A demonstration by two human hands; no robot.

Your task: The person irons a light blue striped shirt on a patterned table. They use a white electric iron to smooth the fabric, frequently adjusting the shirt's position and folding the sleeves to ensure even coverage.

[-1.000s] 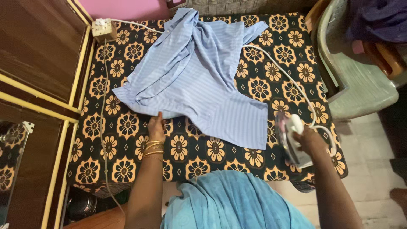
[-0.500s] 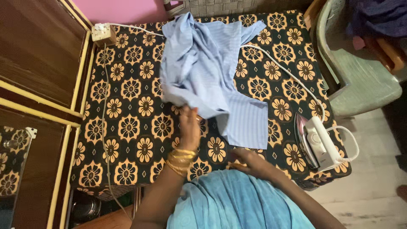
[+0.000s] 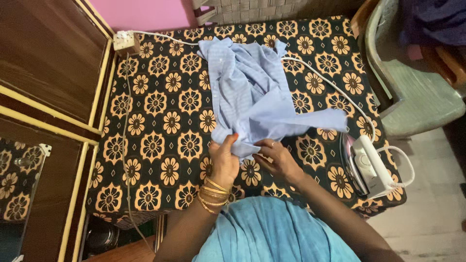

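Our left hand (image 3: 224, 156) and right hand (image 3: 277, 159) both have their fingers closed on the near edge of the crumpled pale blue striped cotton shirt (image 3: 250, 94), lying on the black, orange-flowered cloth-covered counter (image 3: 155, 145). A white electric iron (image 3: 367, 165) stands at our right.

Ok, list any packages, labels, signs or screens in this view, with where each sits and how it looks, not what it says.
None of these show in the head view.
The table holds only a patterned cloth, a crumpled light blue shirt gripped by the left hand and right hand, a white iron standing at the right edge, and a small socket box at the far left corner.
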